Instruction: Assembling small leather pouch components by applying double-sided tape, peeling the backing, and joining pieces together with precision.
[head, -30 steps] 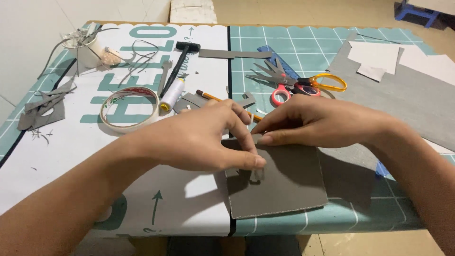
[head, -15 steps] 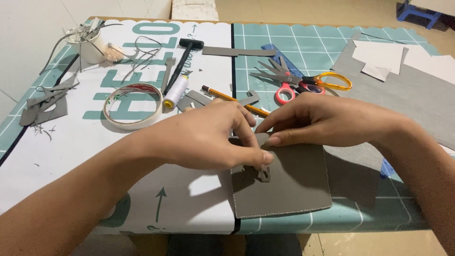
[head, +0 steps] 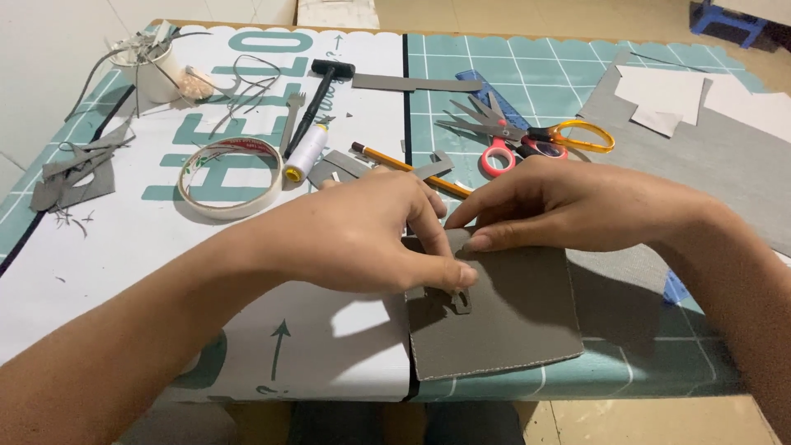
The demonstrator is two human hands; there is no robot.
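The bench [head: 247, 272] under me wears a white-and-teal mat on its left half and a teal gridded cutting mat on its right; a big grey sheet [head: 709, 156] with pale paper pieces on it lies at the far right. My grey card piece [head: 503, 309] sits at the near edge, straddling the seam between the 2 mats. My left hand [head: 362, 235] rests on its left part, thumb and forefinger in a narrow grip closed on a small grey tab [head: 459, 301] at the card's surface; my right hand [head: 568, 206] presses flat on its upper edge, fingers together, gripping nothing. Behind them lie a tape roll [head: 231, 177], 2 pairs of scissors [head: 527, 136], a hammer [head: 317, 103], a white thread spool [head: 305, 152] and a pencil [head: 404, 167].
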